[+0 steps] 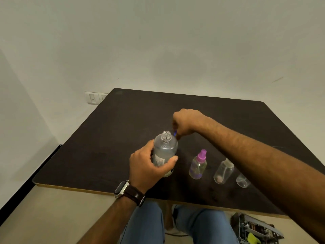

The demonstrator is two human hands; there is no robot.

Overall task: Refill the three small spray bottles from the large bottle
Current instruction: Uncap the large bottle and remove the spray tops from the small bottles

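Observation:
My left hand [147, 167] grips the large clear bottle [164, 151] around its body; the bottle stands on the dark table [109, 138] with its neck uncapped. Just behind and to the right of the neck, my right hand [184, 123] pinches a small blue cap [175, 133]. To the right stand three small clear spray bottles in a row: one with a purple spray top [198, 165], one with a pale top [223, 171], and a third [243, 180] partly hidden under my right forearm.
The table's front edge runs just above my knees. A wall switch plate [94, 98] sits behind the table's far left corner. An open electronics box [255, 229] lies on the floor at the lower right.

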